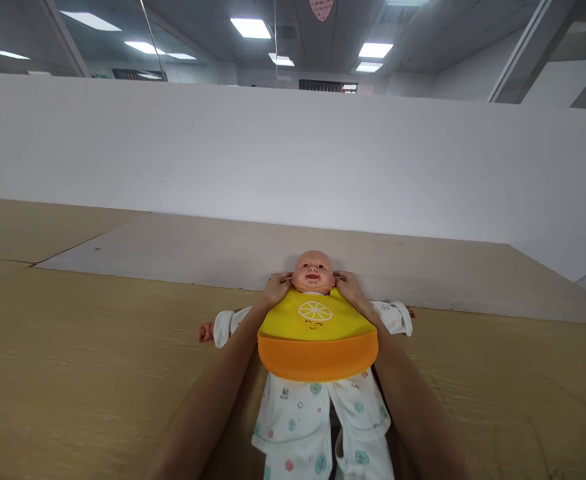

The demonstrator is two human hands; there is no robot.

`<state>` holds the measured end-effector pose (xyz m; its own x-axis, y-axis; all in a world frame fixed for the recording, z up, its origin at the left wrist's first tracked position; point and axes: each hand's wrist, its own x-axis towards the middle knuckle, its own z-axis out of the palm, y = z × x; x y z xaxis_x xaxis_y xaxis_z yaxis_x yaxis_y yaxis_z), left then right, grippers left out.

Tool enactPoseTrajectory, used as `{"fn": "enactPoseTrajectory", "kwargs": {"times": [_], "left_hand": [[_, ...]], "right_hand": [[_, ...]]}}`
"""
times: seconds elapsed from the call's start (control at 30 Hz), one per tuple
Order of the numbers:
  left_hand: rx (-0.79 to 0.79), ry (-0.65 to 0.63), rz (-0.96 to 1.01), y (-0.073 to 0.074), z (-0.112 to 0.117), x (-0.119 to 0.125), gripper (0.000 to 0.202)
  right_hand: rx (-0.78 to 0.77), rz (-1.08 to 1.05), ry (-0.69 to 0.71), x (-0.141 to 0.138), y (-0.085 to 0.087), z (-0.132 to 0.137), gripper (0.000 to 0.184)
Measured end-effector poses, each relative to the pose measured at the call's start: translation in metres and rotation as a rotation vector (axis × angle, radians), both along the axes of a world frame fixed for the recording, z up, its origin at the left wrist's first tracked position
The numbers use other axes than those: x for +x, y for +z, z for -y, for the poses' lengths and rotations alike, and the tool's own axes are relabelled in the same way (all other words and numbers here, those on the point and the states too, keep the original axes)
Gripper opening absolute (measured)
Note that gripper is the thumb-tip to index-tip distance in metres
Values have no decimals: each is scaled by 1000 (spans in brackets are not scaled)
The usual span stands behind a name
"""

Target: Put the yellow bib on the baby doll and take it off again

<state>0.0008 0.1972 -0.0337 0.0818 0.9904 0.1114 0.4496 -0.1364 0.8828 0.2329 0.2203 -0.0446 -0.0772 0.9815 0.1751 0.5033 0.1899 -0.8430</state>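
A baby doll [313, 269] lies on its back, face up, with arms spread, in a white outfit [297, 417] with coloured dots. Over its chest lies a yellow bib [285, 315] with an orange pocket [317, 358], a white citrus slice and a smiling face printed on it. My left hand [275, 289] is at the left side of the doll's neck, closed on the bib's upper edge. On the other side, my right hand [349, 289] grips the bib's other upper corner beside the neck. My fingertips and the bib's straps are partly hidden behind the doll's head.
The doll rests on a tan wooden surface [97, 360], its head on a paler strip [213, 243] at the back. Behind rises a white partition [293, 153] with glass above it. A pink heart-shaped note [321, 8] hangs at the top.
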Motion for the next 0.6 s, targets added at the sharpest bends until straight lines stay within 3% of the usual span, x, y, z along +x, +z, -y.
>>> {"fn": "enactPoseTrajectory", "kwargs": {"times": [0.2, 0.4, 0.6], "left_hand": [[67, -94, 11, -4, -1, 1, 45], [57, 37, -6, -11, -2, 1, 55], [10, 3, 12, -8, -1, 2, 56]], "right_hand": [[59, 40, 71, 0, -3, 0, 41], [106, 106, 72, -2, -6, 0, 39], [88, 146, 18, -3, -6, 0, 38]]}}
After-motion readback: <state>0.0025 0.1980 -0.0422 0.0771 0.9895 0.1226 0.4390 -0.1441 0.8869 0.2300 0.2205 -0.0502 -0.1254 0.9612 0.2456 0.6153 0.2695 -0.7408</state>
